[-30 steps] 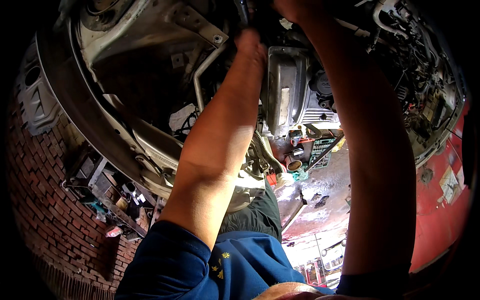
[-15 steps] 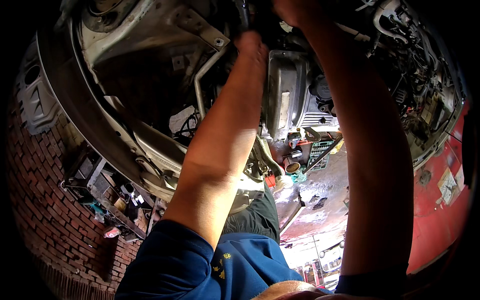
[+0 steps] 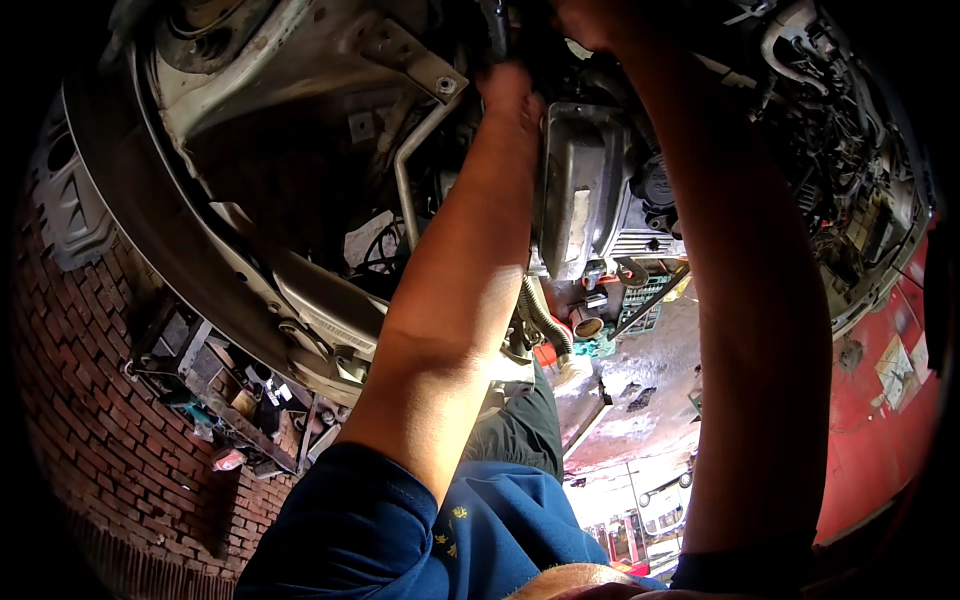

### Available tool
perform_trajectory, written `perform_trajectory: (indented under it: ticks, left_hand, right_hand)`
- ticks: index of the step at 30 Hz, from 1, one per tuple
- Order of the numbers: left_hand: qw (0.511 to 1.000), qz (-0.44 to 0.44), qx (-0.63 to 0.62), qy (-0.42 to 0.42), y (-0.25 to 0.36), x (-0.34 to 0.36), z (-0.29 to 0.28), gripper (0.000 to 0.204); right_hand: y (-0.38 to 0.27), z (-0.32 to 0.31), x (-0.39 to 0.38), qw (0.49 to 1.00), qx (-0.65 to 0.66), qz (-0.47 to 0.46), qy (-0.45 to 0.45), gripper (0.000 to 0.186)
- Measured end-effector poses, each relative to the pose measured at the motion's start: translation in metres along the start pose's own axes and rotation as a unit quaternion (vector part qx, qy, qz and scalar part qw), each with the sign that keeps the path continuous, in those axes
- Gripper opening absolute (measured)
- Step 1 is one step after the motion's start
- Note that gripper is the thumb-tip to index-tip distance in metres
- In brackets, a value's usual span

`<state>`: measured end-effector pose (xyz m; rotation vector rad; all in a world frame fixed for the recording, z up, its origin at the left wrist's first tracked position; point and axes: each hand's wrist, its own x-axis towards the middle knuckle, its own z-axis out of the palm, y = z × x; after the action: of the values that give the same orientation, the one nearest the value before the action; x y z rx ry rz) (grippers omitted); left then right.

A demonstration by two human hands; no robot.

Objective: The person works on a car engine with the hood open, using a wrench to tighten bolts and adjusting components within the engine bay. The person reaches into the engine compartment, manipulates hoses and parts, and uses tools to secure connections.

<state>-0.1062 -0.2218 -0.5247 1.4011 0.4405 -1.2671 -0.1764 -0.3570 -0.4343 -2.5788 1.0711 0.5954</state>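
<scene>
Dark tool (image 3: 498, 32) and left hand (image 3: 507, 86) appear slightly farther right than before; left and right hand (image 3: 592, 24) grips cannot be determined. Brickwork (image 3: 90, 400) lies left of lit floor (image 3: 655, 365).

Far left: red-brown brickwork (image 3: 90, 400) beneath a grey stamped-metal panel (image 3: 82, 222) with a round hole.
Lower left: metal rack (image 3: 196, 348) with small clutter.
Floor (image 3: 655, 375): green tool case (image 3: 642, 300).
Right: red surface (image 3: 868, 430), pale patch (image 3: 897, 367) on it.

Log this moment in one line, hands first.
left hand: at dark bar, grip unclear | right hand: dimly lit, hold unclear | nearby: grey engine cover
</scene>
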Motion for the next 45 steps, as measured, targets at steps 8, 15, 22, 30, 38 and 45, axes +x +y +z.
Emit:
perform_trajectory:
  ticks: [8, 15, 22, 30, 38, 45]
  left_hand:
    - [0.99, 0.013, -0.095, -0.106, -0.021, 0.015, 0.002, 0.028]
    - [0.987, 0.069, -0.113, -0.093, -0.029, 0.065, -0.038, 0.035]
    - [0.979, 0.023, -0.138, -0.148, -0.001, 0.022, 0.01, 0.047]
    - [0.955, -0.045, -0.14, -0.258, 0.0, 0.009, 0.014, 0.045]
    - [0.978, -0.045, -0.064, -0.193, 0.009, 0.001, 0.0, 0.047]
    - [0.976, -0.04, -0.038, -0.212, 0.011, 0.015, -0.009, 0.046]
  right_hand:
    - [0.013, -0.001, 0.002, 1.0, -0.012, -0.007, 0.004, 0.062]
    - [-0.032, -0.009, 0.013, 0.999, 0.007, -0.046, 0.015, 0.066]
    - [-0.003, -0.024, -0.011, 1.0, 0.005, -0.009, 0.015, 0.071]
    - [-0.044, -0.115, -0.115, 0.995, 0.086, -0.006, -0.056, 0.072]
    - [0.017, -0.056, -0.3, 0.877, 0.317, -0.072, 0.355, 0.042]
    - [-0.057, -0.002, -0.364, 0.815, 0.223, 0.103, 0.524, 0.024]
